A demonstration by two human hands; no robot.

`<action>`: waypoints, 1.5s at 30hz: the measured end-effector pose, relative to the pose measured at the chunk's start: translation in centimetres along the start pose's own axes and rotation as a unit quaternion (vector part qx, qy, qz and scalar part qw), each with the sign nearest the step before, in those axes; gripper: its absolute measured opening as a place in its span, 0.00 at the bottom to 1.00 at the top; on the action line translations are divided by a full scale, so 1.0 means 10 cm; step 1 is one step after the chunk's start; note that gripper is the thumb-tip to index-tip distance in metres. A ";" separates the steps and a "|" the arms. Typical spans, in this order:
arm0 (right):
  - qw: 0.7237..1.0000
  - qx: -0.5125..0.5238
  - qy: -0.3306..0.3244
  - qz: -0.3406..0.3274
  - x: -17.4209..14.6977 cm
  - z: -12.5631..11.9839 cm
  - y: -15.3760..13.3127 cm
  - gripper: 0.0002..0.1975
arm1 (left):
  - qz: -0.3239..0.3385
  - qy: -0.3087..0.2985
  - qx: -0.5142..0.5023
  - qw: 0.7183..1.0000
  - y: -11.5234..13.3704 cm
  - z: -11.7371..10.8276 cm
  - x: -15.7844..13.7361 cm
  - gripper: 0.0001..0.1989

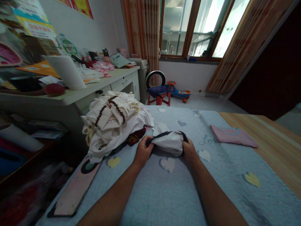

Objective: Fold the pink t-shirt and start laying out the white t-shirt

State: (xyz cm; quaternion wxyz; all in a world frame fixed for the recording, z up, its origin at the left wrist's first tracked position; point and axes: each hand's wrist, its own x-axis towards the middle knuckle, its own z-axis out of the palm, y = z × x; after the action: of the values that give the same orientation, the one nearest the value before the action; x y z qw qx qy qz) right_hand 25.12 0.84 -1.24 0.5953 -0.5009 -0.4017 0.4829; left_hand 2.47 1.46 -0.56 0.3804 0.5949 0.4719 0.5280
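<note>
Between my two hands is a piece of white clothing (168, 143) with a dark trim, bunched up so that its exact kind does not show. My left hand (143, 153) grips the dark edge on its left side. On the opposite side, the fingers of my right hand (189, 150) are closed on the same edge. The garment is just over or on the blue bed cover (155, 194); I cannot tell if it touches. Left of my left hand lies a heap of cream and white clothes (115, 116), with a dark red patterned cloth (134, 137) under its edge.
A folded pink garment (232, 136) lies at the right, near a bare wooden board (265, 125). A long pink object (77, 185) rests along the left edge. The cluttered desk (124, 73) stands beyond the heap. Past the far edge are a red stool (159, 99) and a toy ride-on car (180, 93).
</note>
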 end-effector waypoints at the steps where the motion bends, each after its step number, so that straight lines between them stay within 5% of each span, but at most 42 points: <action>1: 1.000 0.017 -0.007 0.022 -0.01 0.00 -0.01 0.14 | -0.023 0.009 -0.034 0.999 0.00 0.00 0.01 0.07; 4: 0.996 0.025 -0.046 0.071 -0.05 0.01 -0.04 0.13 | -0.078 0.024 -0.110 0.991 -0.03 0.02 0.03 0.08; 7: 0.988 0.005 -0.127 0.090 -0.07 -0.01 -0.08 0.23 | -0.113 0.045 -0.155 0.980 -0.10 0.02 0.05 0.10; 12: 0.968 -0.112 -0.225 -0.003 -0.05 -0.05 -0.12 0.41 | -0.155 0.073 -0.237 0.956 -0.12 -0.04 0.11 0.17; 18: 0.946 -0.246 -0.208 -0.042 0.03 -0.11 -0.22 0.23 | -0.176 -0.027 -0.294 0.939 0.05 -0.13 0.06 0.31; 22: 0.960 -0.229 -0.154 -0.047 0.02 -0.23 -0.45 0.20 | -0.171 -0.124 -0.243 0.947 0.04 -0.16 0.03 0.36; 25: 0.960 -0.219 -0.175 -0.024 -0.08 -0.33 -0.69 0.22 | -0.135 -0.177 -0.155 0.962 0.00 -0.18 0.04 0.34; 31: 0.951 -0.207 -0.231 0.016 -0.38 -0.64 -1.03 0.27 | -0.038 -0.176 -0.033 0.983 0.15 -0.23 0.06 0.23; 34: 0.955 -0.217 -0.201 0.012 -0.40 -0.84 -1.05 0.28 | -0.017 -0.189 -0.024 0.982 0.27 -0.27 0.12 0.20; 38: 0.962 -0.251 -0.107 0.022 -0.25 -1.02 -0.89 0.16 | -0.018 -0.175 -0.029 0.984 0.31 -0.25 0.29 0.21; 42: 0.970 -0.241 0.029 -0.034 -0.10 -1.03 -0.69 0.15 | -0.026 -0.121 -0.052 0.991 0.35 -0.13 0.45 0.20; 45: 0.974 -0.219 0.033 -0.044 -0.08 -0.99 -0.69 0.21 | -0.028 -0.137 -0.056 0.989 0.40 -0.06 0.57 0.22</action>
State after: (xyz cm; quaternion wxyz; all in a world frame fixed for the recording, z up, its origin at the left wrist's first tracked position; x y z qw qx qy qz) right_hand 35.66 -2.18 3.86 0.5043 -0.6170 -0.4995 0.3399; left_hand 2.54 5.84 4.82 0.4887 0.6256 0.4019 0.4563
